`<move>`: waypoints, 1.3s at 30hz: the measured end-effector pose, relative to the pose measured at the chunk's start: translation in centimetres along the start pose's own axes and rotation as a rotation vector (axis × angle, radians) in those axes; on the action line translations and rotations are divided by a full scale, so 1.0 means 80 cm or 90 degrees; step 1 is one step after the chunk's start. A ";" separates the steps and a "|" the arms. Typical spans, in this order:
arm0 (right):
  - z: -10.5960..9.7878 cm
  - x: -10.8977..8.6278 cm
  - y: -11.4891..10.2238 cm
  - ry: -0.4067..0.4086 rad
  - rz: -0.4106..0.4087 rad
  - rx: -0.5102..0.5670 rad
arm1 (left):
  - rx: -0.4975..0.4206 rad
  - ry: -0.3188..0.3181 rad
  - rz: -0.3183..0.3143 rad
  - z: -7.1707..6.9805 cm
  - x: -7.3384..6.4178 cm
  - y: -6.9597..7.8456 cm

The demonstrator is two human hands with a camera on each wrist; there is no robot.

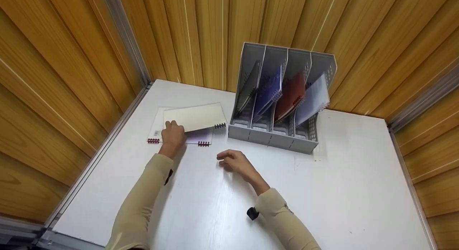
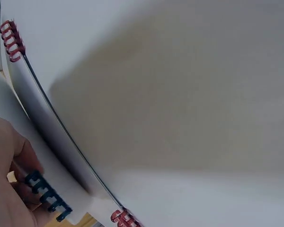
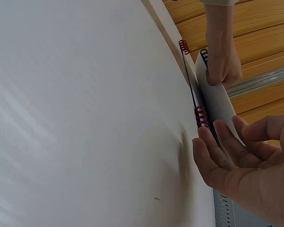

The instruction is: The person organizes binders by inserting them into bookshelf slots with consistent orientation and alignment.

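Note:
My left hand [image 1: 174,137] grips a thin cream-covered notebook [image 1: 195,117] at its left front corner. Dark binding rings [image 2: 47,195] show beside the fingers in the left wrist view. The cream notebook is raised at a tilt over another notebook [image 1: 200,137], which lies on the table and has red rings [image 3: 202,117] along its near edge. My right hand [image 1: 238,164] hovers over the table to the right of the notebooks, fingers loosely bent and holding nothing. Its fingers are spread a little in the right wrist view.
A grey file rack [image 1: 272,144] with several compartments stands behind on the right. It holds a dark notebook [image 1: 248,88], a blue notebook [image 1: 269,94], a red notebook [image 1: 289,97] and a pale translucent notebook [image 1: 312,99]. Wood-panelled walls [image 1: 208,34] surround the white table [image 1: 358,178].

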State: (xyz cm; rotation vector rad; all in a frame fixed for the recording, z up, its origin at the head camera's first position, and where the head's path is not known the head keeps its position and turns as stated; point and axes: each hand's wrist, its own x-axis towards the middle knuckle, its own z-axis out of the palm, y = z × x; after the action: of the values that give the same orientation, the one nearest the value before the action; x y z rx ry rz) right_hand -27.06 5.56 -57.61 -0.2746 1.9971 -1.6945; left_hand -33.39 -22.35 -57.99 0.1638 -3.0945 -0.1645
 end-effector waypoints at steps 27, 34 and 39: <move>0.006 -0.017 -0.039 -0.039 -0.075 0.014 | -0.348 0.233 0.130 -0.021 -0.105 0.051; 0.018 -0.023 -0.052 -0.031 -0.100 0.026 | -0.356 0.275 0.190 -0.019 -0.135 0.078; 0.023 -0.031 -0.062 -0.039 -0.122 0.054 | -0.340 0.303 0.266 -0.015 -0.153 0.097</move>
State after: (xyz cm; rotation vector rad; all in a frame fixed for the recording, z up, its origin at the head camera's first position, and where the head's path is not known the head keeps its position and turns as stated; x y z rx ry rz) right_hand -24.88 4.13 -52.41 -0.4948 1.9007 -1.8584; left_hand -22.00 -13.49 -56.38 -0.3946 -2.4369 -0.7832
